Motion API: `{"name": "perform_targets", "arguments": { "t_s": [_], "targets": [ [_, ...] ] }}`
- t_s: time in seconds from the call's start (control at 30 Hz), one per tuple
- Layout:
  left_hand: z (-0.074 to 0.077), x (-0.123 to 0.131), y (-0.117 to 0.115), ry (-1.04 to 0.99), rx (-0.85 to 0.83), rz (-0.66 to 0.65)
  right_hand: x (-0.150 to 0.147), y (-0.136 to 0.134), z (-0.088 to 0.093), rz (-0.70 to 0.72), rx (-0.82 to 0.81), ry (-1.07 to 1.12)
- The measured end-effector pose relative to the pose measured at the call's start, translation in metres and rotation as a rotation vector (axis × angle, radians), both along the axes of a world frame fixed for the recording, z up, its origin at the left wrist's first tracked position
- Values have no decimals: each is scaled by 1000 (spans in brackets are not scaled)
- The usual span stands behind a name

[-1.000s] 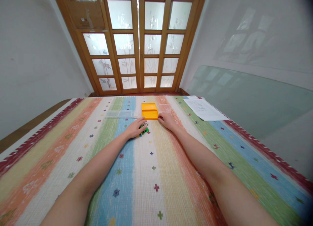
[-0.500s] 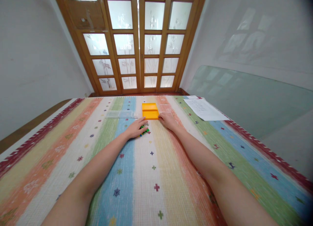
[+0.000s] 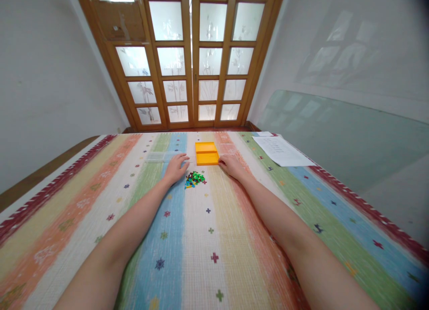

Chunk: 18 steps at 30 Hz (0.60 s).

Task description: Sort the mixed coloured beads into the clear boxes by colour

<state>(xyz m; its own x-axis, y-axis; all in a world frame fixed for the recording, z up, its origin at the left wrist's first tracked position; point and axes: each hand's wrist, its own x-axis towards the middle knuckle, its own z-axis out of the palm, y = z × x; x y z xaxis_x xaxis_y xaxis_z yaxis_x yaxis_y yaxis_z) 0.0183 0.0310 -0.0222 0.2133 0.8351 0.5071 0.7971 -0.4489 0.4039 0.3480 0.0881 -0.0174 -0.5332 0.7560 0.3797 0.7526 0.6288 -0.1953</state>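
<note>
On the far part of the table lies a flat orange plastic box (image 3: 207, 158), with two shallow sections, a narrower one behind a wider one. My right hand (image 3: 231, 165) is at its near right corner, fingers curled against the edge. Left of the box, my left hand (image 3: 176, 168) rests with thumb and fingers apart, holding nothing I can see. Just beyond its fingers is a clear plastic piece (image 3: 156, 157), long and flat; its exact kind cannot be made out. Between my forearms sits a small heap of green, blue, yellow and dark little pieces (image 3: 195, 179), touched by neither hand.
A striped, patterned tablecloth (image 3: 201, 238) covers the table. Printed white paper (image 3: 279, 150) lies at the far right. Behind the table stand wooden doors with frosted panes (image 3: 210, 59); a pale green glass panel (image 3: 328, 131) leans along the right wall.
My left hand has moved left, away from the box and off the heap of small pieces, which now shows fully. The right hand and the box stay in place.
</note>
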Motion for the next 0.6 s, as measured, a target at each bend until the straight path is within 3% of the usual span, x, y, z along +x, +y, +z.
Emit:
{"name": "perform_targets", "arguments": {
  "t_s": [0.2, 0.37, 0.6],
  "targets": [
    [-6, -22, 20, 141, 12, 111, -3, 5, -3, -25, -15, 2],
    [-10, -21, 31, 237, -34, 88, -2, 7, -3, -31, -23, 22],
    [-11, -14, 37, 230, -45, 92, 7, 12, -1, 88, -58, 5]
  ]
}}
